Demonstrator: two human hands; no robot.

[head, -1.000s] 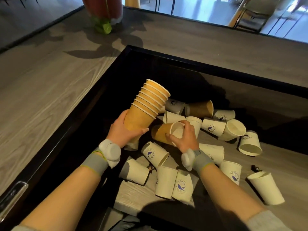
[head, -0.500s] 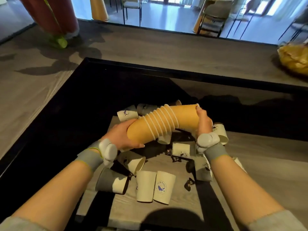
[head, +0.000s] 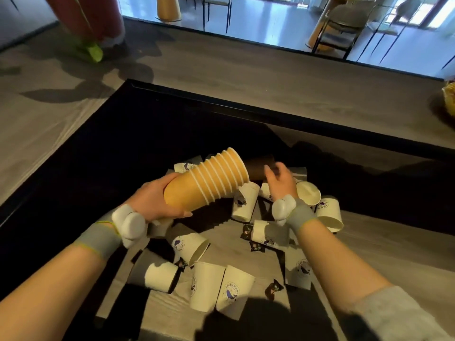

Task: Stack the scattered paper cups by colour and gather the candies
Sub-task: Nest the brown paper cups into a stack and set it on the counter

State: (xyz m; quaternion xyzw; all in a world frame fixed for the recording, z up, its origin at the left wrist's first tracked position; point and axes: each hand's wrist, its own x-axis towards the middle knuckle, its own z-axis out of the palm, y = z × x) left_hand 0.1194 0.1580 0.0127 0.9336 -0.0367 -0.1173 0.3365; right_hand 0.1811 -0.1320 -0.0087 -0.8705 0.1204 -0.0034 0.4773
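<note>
A grey wooden table [head: 246, 77] fills most of the view, and a black-rimmed sunken tray [head: 73, 168] is set into it, its floor partly in deep shadow. At the centre, the left hand [head: 157, 200] grips the closed end of a stack of yellow cups [head: 209, 182]; the stack is held off the tray floor, tilted with its open mouth toward 1 o'clock, and the fingers wrap round the bottom cup with the thumb lying along its underside. The right hand [head: 280, 180] hovers just beside the stack's mouth, at 3 o'clock from it, fingers loosely spread and holding nothing; it is somewhat blurred. Behind that hand a single brownish cup [head: 258, 166] lies on its side in shadow. White cups [head: 209, 286] with a blue logo lie scattered over the tray floor from 4 to 8 o'clock of the stack, most tipped over, two side by side at 6 o'clock. Small dark-wrapped candies [head: 273, 289] lie among them, one [head: 247, 231] touching a white cup near 4 o'clock
</note>
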